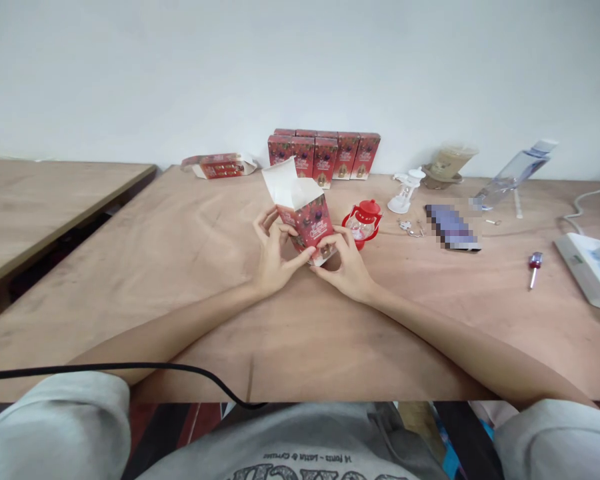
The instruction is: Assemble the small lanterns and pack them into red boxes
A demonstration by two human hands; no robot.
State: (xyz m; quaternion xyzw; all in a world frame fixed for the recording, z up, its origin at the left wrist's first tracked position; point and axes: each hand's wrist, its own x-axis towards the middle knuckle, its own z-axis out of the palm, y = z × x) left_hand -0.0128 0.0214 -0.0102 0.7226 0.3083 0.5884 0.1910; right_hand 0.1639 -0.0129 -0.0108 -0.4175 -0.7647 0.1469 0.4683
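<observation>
A small red printed carton (307, 217) with its white top flap open is held tilted just above the wooden table (180, 267). My left hand (273, 257) grips its left side and lower edge with fingers curled. My right hand (347, 263) pinches the carton's bottom right corner. A small red lantern (363, 223) stands on the table just right of the carton, untouched.
Several matching red cartons (325, 157) stand in a row by the wall, with a flattened one (220, 165) lying to their left. A white lantern part (405, 193), small metal bits, a dark blurred object (453, 228), a small red-handled screwdriver (534, 265) and a white device (593, 267) lie to the right. A black cable (130, 368) crosses the near edge.
</observation>
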